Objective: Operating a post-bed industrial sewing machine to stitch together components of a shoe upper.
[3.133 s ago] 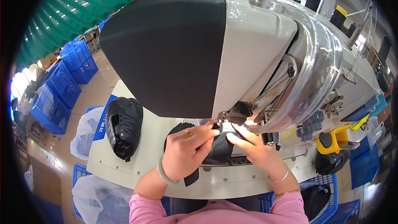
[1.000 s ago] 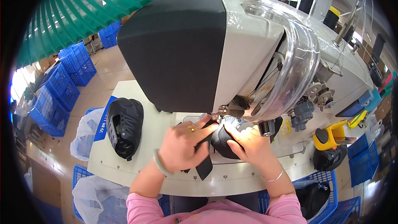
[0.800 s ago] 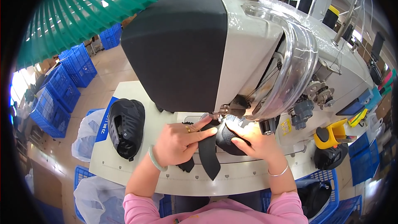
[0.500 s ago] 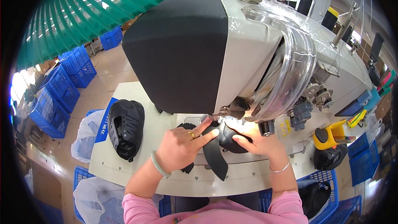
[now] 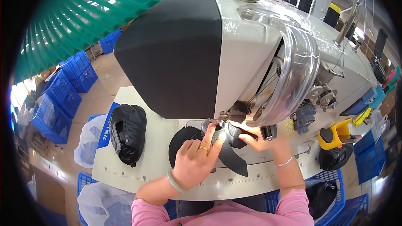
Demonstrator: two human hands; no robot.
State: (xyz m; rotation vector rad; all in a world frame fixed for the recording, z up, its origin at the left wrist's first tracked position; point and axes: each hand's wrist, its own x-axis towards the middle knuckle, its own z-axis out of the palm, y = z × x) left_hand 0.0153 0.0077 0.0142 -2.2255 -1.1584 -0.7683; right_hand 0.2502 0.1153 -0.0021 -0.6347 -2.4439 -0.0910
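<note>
A black shoe upper [image 5: 231, 159] lies under the presser foot [image 5: 224, 116] of a large sewing machine [image 5: 251, 29], with a strap-like end hanging toward me. My left hand [image 5: 193, 159], wearing a ring, presses it with index finger and thumb stretched out close to the foot; its other fingers curl in. At the right edge of the work, my right hand [image 5: 266, 142] pinches the black material between thumb and fingers, which are partly hidden beneath. A rounded, ridged black part [image 5: 181, 140] shows left of my left hand; whether it joins the upper, I cannot tell.
Another black shoe upper [image 5: 127, 134] stands on the white table [image 5: 121, 180] at left. A yellow holder [image 5: 335, 136] sits at right. Blue crates [image 5: 52, 113] line the floor, and a green ribbed cover [image 5: 88, 21] overhangs the upper left.
My left hand has shifted right and toward me, and the strap-like end has swung right. More of the ridged black part shows. My right thumb now pinches a raised edge.
</note>
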